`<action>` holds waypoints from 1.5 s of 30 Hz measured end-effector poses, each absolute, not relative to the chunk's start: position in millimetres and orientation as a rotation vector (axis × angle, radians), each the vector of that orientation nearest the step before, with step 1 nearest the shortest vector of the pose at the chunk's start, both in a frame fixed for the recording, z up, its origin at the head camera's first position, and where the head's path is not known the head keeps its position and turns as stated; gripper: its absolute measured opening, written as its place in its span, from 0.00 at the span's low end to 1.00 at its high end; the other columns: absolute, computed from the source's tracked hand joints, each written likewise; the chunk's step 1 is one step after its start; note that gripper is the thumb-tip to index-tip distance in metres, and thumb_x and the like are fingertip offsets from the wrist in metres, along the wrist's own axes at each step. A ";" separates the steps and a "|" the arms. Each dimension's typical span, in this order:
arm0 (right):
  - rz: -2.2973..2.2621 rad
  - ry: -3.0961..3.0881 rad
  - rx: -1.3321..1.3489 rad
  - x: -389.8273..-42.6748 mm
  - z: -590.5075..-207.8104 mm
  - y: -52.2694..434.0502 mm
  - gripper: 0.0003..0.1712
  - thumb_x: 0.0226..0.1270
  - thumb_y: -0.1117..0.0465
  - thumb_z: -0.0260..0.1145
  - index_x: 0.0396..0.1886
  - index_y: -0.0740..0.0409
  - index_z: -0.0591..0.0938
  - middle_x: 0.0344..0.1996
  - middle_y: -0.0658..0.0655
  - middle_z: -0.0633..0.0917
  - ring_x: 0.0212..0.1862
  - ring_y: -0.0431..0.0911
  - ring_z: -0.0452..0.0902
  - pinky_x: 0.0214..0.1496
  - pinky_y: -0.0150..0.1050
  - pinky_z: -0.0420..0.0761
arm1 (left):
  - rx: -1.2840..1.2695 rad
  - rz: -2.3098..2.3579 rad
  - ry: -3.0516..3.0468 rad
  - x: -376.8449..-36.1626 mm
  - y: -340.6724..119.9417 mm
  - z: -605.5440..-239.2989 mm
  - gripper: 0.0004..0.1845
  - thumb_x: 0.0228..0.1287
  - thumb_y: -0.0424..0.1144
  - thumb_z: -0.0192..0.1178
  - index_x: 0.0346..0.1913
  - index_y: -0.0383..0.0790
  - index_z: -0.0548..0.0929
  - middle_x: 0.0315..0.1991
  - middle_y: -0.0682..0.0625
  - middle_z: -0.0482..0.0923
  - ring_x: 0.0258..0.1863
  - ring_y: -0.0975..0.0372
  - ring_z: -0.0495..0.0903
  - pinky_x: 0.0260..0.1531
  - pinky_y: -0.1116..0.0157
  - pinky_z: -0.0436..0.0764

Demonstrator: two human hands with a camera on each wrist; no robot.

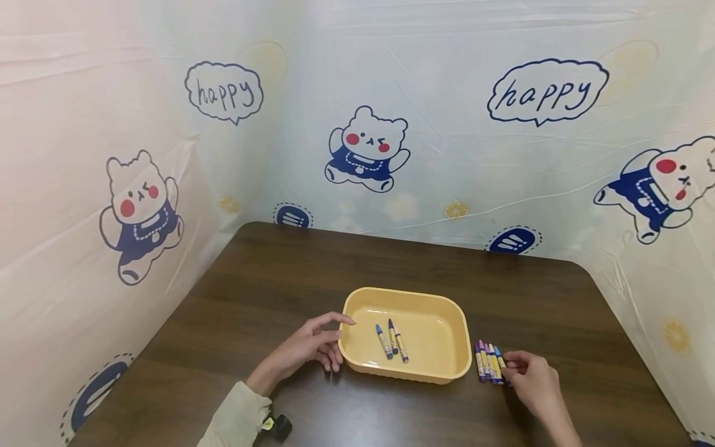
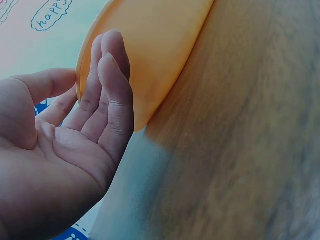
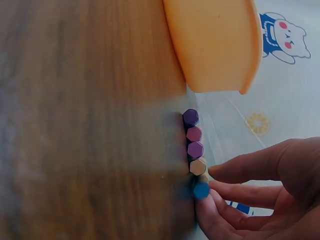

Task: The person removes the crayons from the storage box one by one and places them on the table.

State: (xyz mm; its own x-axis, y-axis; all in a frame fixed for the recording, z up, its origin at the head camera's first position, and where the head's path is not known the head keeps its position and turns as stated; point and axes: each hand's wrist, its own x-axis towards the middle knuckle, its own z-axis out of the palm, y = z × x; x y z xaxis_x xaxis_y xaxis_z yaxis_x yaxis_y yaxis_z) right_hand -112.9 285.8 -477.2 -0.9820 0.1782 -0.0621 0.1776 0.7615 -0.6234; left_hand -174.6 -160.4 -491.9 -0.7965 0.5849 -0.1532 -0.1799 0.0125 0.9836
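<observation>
Right grip (image 1: 530, 375) pinching the end crayon (image 3: 201, 190) of the crayon row (image 1: 488, 362), right of the tray (image 1: 357, 304).
Left hand (image 1: 313, 344) open, steadying the tray; lift that crayon clear without scattering its neighbours on the tabletop (image 1: 251, 285).

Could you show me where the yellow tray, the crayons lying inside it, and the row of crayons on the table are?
yellow tray (image 1: 447, 372): head view, near rim.
crayons in the tray (image 1: 393, 339): head view, middle crayon.
row of crayons (image 1: 488, 362): head view, middle of the row.
</observation>
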 end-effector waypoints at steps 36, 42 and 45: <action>0.956 -3.005 -0.241 -110.6 -466.7 281.3 0.11 0.61 0.64 0.68 0.42 0.65 0.86 0.31 0.51 0.86 0.35 0.44 0.80 0.35 0.40 0.74 | 0.407 1.838 1.756 -174.4 -161.0 -491.4 0.19 0.79 0.39 0.49 0.68 0.42 0.70 0.30 0.40 0.84 0.25 0.55 0.85 0.25 0.63 0.83; 0.932 -2.955 -0.183 -107.1 -453.9 277.9 0.12 0.64 0.64 0.68 0.45 0.65 0.85 0.34 0.54 0.87 0.39 0.49 0.83 0.37 0.42 0.78 | 0.405 1.840 1.752 -173.9 -160.5 -490.7 0.19 0.79 0.39 0.49 0.68 0.42 0.70 0.29 0.40 0.84 0.25 0.55 0.85 0.25 0.63 0.83; 0.925 -2.913 -0.135 -106.7 -446.1 272.9 0.14 0.64 0.64 0.68 0.48 0.66 0.84 0.37 0.57 0.86 0.41 0.51 0.83 0.38 0.44 0.80 | 0.406 1.841 1.750 -173.7 -159.9 -490.3 0.19 0.79 0.38 0.49 0.68 0.41 0.70 0.29 0.41 0.84 0.25 0.55 0.85 0.25 0.63 0.83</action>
State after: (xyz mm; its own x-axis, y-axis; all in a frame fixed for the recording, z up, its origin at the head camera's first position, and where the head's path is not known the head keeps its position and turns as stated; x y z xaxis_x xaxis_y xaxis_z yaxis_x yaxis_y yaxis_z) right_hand -106.7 272.9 -446.1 -0.9928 0.1086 0.0516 0.0589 0.8135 -0.5785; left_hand -173.7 -159.9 -490.3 -0.7963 0.5838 -0.1583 -0.1879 0.0099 0.9821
